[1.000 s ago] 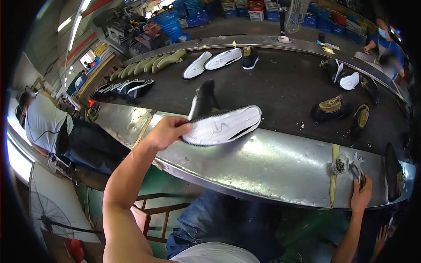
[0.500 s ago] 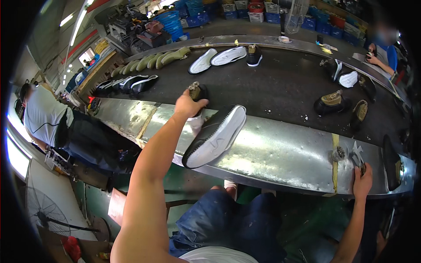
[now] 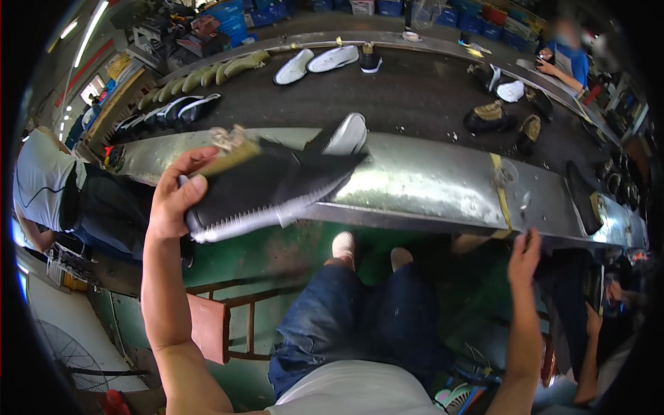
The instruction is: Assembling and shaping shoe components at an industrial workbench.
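A black shoe (image 3: 270,181) with a white stitched-edge sole is raised in front of the bench edge. My left hand (image 3: 173,200) grips it at the heel end, thumb on the near side; pale crumpled material (image 3: 232,140) pokes from its opening. Behind it, another shoe (image 3: 348,135) shows its white sole over the metal ledge. At the ledge's front edge, my right hand (image 3: 526,261) is closed with its fingers pointing up. A small metal hand tool (image 3: 525,200), smeared by motion, seems to extend from those fingers; its exact kind is unclear.
The metal ledge (image 3: 408,183) borders a dark belt (image 3: 408,100) carrying several shoes and olive shoe forms (image 3: 207,77). Yellow tape and a round clear dish (image 3: 507,173) are at the ledge's right. A stool (image 3: 209,328) stands lower left. Co-workers are at left and right.
My left hand has lifted the black shoe from the belt and brought it nearer and leftward. My right hand, with the metal tool, has come off the ledge toward me. The view has shifted.
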`<state>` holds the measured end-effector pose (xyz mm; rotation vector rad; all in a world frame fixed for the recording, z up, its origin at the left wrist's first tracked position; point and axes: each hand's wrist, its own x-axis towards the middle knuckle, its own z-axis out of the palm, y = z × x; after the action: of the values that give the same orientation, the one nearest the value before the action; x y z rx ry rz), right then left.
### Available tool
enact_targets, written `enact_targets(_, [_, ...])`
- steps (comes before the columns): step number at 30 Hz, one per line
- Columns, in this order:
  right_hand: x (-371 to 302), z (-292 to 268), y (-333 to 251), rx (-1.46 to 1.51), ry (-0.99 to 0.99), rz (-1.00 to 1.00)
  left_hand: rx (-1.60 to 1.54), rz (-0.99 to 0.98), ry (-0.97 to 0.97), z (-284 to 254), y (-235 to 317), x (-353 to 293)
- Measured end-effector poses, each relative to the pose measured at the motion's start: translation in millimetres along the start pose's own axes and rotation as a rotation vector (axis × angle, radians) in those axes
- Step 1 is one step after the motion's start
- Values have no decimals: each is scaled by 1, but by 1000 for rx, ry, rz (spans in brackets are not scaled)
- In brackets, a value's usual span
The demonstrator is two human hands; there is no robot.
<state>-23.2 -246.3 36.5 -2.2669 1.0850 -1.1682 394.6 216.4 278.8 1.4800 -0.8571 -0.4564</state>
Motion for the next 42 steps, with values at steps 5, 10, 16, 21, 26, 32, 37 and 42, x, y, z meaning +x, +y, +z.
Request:
enact_targets(5, [-144, 11, -50, 493, -446, 386, 266, -442, -727, 93, -38, 0])
enact_targets(10, [-215, -16, -100, 765, -681, 680, 736, -802, -1088, 186, -158, -7])
enact_targets(16, [-219, -48, -132, 876, -907, 764, -608, -767, -646, 192, -204, -42])
enact_targets(21, [-210, -50, -155, 476, -1002, 471, -60, -415, -476, 226, -210, -68])
enact_targets(26, [-190, -45, -175, 472, -1137, 436, -92, -221, -505, 221, -213, -78])
enact_targets(32, [-194, -20, -180, 795, -1146, 608, -97, -126, -520, 219, -202, -83])
enact_targets(37, [-187, -17, -192, 1150, -1112, 846, -123, -126, -526, 213, -200, -85])
enact_targets(42, [-192, -22, -184, 1001, -1119, 707, 236, -85, -545, 212, -190, -85])
